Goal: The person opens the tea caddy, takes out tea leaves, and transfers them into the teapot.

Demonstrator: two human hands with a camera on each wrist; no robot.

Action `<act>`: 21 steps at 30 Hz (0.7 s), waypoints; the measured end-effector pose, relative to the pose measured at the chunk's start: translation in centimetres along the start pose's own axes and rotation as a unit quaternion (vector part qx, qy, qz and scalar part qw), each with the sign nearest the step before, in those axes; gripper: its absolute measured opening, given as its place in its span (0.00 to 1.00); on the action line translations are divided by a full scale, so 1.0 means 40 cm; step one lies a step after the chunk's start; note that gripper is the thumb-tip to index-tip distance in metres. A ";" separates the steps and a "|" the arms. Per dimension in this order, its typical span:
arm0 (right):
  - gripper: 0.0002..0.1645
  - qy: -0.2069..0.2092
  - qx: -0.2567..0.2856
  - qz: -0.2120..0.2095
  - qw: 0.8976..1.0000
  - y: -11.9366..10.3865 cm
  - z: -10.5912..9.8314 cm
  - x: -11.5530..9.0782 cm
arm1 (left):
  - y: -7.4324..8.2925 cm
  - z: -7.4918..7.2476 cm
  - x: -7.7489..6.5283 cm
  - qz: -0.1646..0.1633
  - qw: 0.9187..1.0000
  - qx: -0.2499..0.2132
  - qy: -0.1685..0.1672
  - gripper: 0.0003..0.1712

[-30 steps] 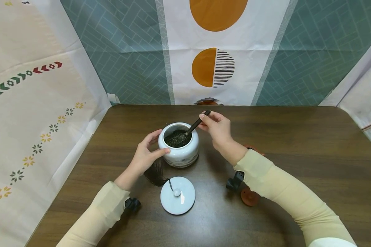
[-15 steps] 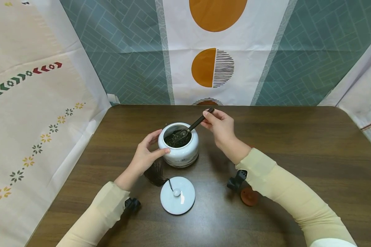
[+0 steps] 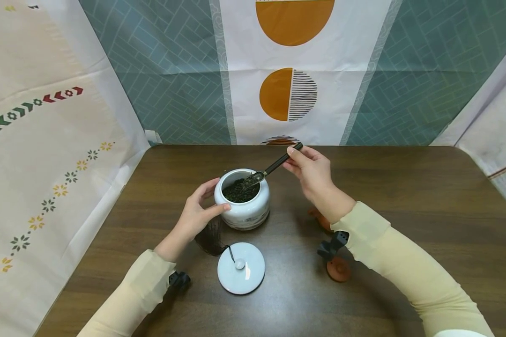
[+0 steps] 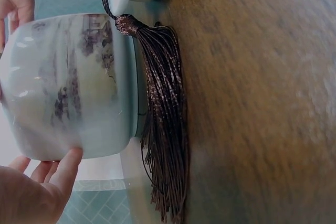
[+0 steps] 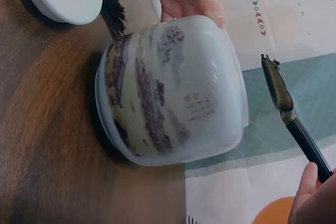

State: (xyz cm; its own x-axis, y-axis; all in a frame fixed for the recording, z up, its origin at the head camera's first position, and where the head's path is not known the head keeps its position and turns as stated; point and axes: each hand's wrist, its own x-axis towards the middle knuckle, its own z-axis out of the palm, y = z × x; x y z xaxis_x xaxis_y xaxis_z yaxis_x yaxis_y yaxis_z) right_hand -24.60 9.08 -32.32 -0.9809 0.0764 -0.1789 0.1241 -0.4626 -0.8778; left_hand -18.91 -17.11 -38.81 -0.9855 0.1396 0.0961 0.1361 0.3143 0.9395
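Observation:
My left hand grips the side of a white porcelain tea jar, thumb at the rim and fingers round the far side. Dark tea leaves show inside its open mouth. By its black handle, my right hand pinches a tea scoop. The scoop's bowl overlaps the jar's mouth in the head view. In the right wrist view the scoop stands above the rim, with leaves at its tip. A painted landscape wraps the jar in the left wrist view.
The jar's round white lid lies on the table in front, a dark tassel tied to its knob. Under the right forearm are a reddish-brown clay piece, mostly hidden, and a small round clay lid. A patterned cloth hangs behind.
My right hand has drawn the scoop up and to the right, so its bowl has risen from among the leaves to the jar's mouth. The left hand and jar stay in place.

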 end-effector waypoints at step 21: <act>0.07 -0.003 0.062 0.001 0.998 -0.097 -0.096 -0.037 | -0.002 0.000 -0.001 0.000 1.000 0.007 0.003 0.40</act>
State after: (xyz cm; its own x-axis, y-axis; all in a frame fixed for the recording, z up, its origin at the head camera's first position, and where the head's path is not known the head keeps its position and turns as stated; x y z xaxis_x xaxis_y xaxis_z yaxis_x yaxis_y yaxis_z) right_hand -23.04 14.14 -30.34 -0.9817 0.0704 -0.1770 0.1064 -0.5677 -0.8163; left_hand -18.89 -17.16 -38.88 -0.9860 0.1343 0.0985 0.1380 0.3274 0.9348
